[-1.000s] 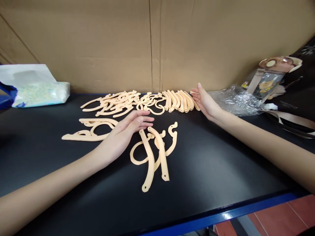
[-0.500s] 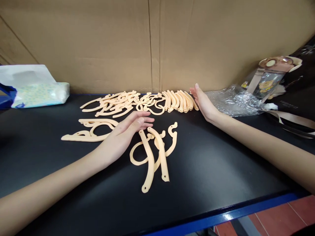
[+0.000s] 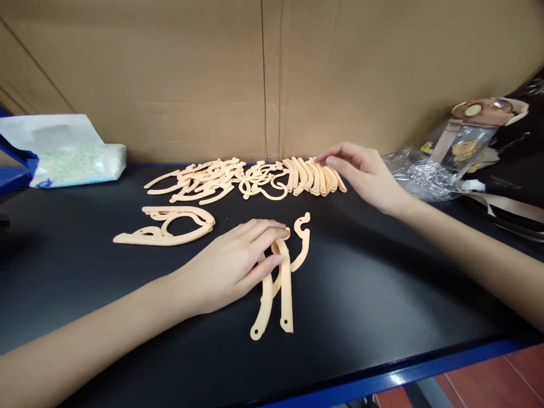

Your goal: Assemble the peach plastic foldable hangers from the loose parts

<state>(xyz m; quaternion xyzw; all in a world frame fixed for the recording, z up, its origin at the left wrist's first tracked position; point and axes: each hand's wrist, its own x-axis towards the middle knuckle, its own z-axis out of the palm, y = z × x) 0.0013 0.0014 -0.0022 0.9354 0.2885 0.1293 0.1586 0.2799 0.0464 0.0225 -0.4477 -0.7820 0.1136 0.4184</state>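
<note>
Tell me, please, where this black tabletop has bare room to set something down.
Bare tabletop lies front right, between the loose curved pieces under the left hand, the right forearm and the blue edge. Another patch lies left, between the tissue pack and the flat pieces. The back row is crowded.

We saw pale peach hanger pieces [image 3: 285, 294], all one shade, on a plain black surface [image 3: 382, 283] with a blue front edge [image 3: 403, 378], plain brown cardboard [image 3: 170, 85], a white packet [image 3: 76, 164] printed with small blue-green dots, clear plastic wrap [image 3: 416, 175], and reddish-brown floor tiles [image 3: 525, 377].
</note>
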